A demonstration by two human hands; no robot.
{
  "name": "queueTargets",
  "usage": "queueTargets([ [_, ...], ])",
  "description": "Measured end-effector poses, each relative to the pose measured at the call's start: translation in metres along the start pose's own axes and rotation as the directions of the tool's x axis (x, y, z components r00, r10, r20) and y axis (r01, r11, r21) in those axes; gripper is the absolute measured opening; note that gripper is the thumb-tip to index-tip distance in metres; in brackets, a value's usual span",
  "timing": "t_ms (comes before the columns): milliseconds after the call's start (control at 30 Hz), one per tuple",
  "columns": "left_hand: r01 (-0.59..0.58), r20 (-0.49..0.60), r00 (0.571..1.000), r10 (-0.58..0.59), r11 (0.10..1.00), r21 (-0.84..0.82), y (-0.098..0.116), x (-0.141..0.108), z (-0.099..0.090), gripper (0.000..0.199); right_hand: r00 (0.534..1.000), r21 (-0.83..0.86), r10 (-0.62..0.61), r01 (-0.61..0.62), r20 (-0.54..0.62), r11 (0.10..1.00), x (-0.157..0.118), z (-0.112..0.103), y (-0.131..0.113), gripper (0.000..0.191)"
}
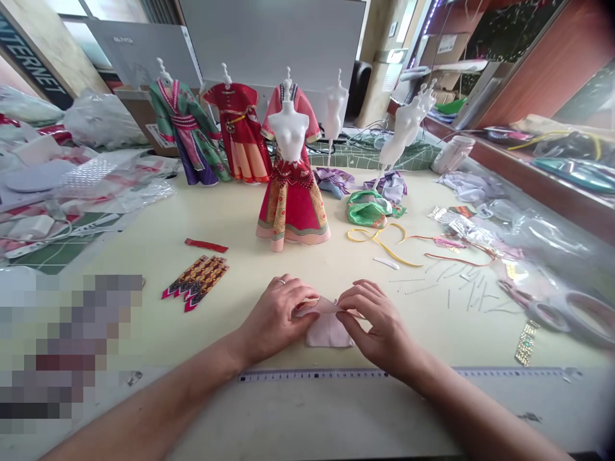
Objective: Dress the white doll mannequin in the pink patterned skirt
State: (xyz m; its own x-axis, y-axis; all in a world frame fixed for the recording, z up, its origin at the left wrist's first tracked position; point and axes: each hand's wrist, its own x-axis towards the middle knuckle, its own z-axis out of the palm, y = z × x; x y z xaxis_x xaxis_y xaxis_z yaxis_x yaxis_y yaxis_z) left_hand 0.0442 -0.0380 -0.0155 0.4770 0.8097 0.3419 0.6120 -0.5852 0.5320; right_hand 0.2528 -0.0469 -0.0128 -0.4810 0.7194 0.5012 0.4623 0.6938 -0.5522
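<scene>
A small pale pink piece of fabric [329, 334] is held up just above the table at its near middle. My left hand [282, 315], with a ring on one finger, pinches its upper left edge. On the other side my right hand [373, 323] pinches the upper right edge between thumb and fingers. The cloth's lower edge hangs down between the hands. Straight ahead stands a white doll mannequin [288, 128] with a bare torso and a red and gold skirt [294, 205]. The pinching fingertips partly cover the fabric's top corners.
Dressed mannequins [185, 125] line the back. Patterned trim pieces [196, 280] and a red strip [206, 245] lie left. Yellow ribbon [384, 238], green cloth [368, 208], chains, tape rolls [589, 317] and a gold ornament [527, 342] lie right. A ruler [314, 375] runs along the near edge.
</scene>
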Motion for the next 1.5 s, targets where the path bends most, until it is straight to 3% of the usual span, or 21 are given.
queueTargets([
  [167,0.036,-0.019,0.999,-0.037,0.998,-0.049,-0.003,-0.002,0.0,0.008,0.991,0.087,0.126,-0.122,-0.046,0.989,-0.001,-0.001,0.001,0.009],
  [333,0.067,-0.06,0.996,-0.071,0.995,-0.069,-0.01,0.001,0.001,0.011,0.939,0.095,0.339,-0.333,-0.06,0.938,0.003,-0.004,0.003,0.01],
  [533,0.084,-0.164,0.98,-0.113,0.981,-0.172,-0.007,0.007,-0.006,0.011,0.935,0.151,0.341,-0.324,-0.1,0.934,0.007,-0.008,-0.003,0.013],
  [600,0.168,-0.114,0.972,-0.207,0.943,-0.286,0.001,0.007,-0.012,0.011,0.915,0.259,0.402,-0.378,-0.043,0.889,0.007,-0.009,-0.006,0.014],
  [700,0.329,0.065,0.94,-0.334,0.842,-0.429,0.013,0.006,-0.019,0.016,0.86,0.491,0.502,-0.476,0.089,0.729,0.007,-0.01,-0.007,0.015],
  [833,0.415,0.246,0.91,-0.334,0.718,-0.56,0.019,0.005,-0.022,0.018,0.812,0.706,0.546,-0.509,0.205,0.492,0.006,-0.011,-0.005,0.016],
  [1033,0.522,0.378,0.848,-0.372,0.464,-0.716,0.015,0.001,-0.018,0.022,0.771,0.774,0.556,-0.544,0.31,0.323,0.007,-0.01,-0.007,0.018],
  [1167,0.573,0.459,0.81,-0.364,0.328,-0.751,0.016,0.001,-0.016,0.024,0.764,0.779,0.556,-0.55,0.326,0.299,0.007,-0.01,-0.009,0.021],
  [1267,0.591,0.472,0.789,-0.394,0.274,-0.759,0.018,0.003,-0.015,0.019,0.766,0.767,0.543,-0.563,0.344,0.308,0.007,-0.01,-0.01,0.022],
  [1500,0.51,0.349,0.831,-0.433,0.343,-0.789,0.017,0.004,-0.016,0.013,0.795,0.745,0.529,-0.539,0.295,0.394,0.005,-0.008,-0.009,0.018],
])
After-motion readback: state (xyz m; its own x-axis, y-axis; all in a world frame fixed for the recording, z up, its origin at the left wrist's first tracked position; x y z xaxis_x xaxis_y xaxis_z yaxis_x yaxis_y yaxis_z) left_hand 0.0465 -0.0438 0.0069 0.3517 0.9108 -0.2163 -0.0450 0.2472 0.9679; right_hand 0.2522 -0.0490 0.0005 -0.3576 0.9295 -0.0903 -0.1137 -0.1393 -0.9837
